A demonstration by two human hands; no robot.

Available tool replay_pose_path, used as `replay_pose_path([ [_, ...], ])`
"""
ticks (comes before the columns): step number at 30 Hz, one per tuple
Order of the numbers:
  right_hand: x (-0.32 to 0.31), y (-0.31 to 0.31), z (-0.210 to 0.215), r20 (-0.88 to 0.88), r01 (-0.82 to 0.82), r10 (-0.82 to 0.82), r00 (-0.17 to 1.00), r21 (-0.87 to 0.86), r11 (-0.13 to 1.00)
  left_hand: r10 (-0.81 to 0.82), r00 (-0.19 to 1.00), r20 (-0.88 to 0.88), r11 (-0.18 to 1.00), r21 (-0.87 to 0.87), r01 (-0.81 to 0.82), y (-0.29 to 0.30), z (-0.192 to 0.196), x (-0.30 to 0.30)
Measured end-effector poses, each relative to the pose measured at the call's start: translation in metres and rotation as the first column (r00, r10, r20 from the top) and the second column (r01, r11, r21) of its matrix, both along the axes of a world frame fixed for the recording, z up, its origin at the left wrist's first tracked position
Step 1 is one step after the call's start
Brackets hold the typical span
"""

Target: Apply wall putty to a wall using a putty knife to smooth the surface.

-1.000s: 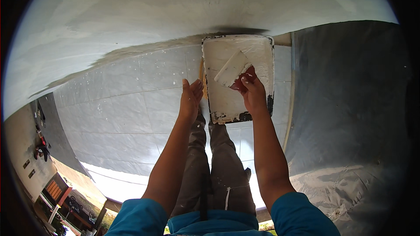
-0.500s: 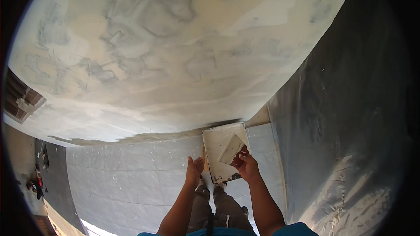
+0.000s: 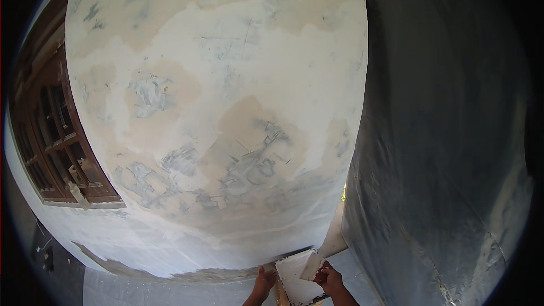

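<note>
The scraper (image 3: 311, 265) is in the right hand (image 3: 332, 281), low in the view, over the right part of the white-smeared tray (image 3: 290, 282). Its long axis, from handle to blade, runs slantwise: the dark red handle lies at the lower right, and the broad pale blade points up and to the left. The blade's wide edge slants from upper right to lower left. The fingers of the right hand are closed around the handle at the scraper's lower right, so the blade reaches out past them, up and left.

The left hand (image 3: 264, 283) is beside the tray's left edge, its thumb raised and apart from the fingers, which are partly open with nothing seen in them. Whether they touch the tray's edge cannot be told.

The tray shows near the foot of a patchy cream and grey wall (image 3: 226, 107). A brown-framed window (image 3: 62, 130) is at the left of the wall, a dark sheet (image 3: 442, 136) hangs to its right, and the grey floor (image 3: 147, 293) shows below.
</note>
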State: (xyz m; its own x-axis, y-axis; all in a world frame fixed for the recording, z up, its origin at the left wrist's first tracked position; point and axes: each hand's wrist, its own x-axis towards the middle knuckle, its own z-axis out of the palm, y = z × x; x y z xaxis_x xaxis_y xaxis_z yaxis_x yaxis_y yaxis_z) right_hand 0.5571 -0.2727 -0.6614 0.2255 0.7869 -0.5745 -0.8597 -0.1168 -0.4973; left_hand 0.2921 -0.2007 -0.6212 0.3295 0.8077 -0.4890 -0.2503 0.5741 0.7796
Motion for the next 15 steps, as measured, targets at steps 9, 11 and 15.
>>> replay_pose_path([
  [9,-0.052,0.014,0.046,-0.004,0.068,-0.068,0.998,0.061,0.996,-0.035,0.998,-0.057,0.999,0.013,0.036,0.036,0.005,-0.054],
  [11,-0.063,0.011,0.065,0.062,0.048,-0.05,0.997,0.028,0.998,-0.058,0.993,-0.107,0.995,0.069,0.066,0.036,0.018,-0.05],
  [15,-0.053,0.023,0.09,0.112,0.045,-0.044,0.993,-0.008,0.999,-0.159,0.95,-0.269,0.913,0.327,0.245,0.055,0.093,-0.033],
])
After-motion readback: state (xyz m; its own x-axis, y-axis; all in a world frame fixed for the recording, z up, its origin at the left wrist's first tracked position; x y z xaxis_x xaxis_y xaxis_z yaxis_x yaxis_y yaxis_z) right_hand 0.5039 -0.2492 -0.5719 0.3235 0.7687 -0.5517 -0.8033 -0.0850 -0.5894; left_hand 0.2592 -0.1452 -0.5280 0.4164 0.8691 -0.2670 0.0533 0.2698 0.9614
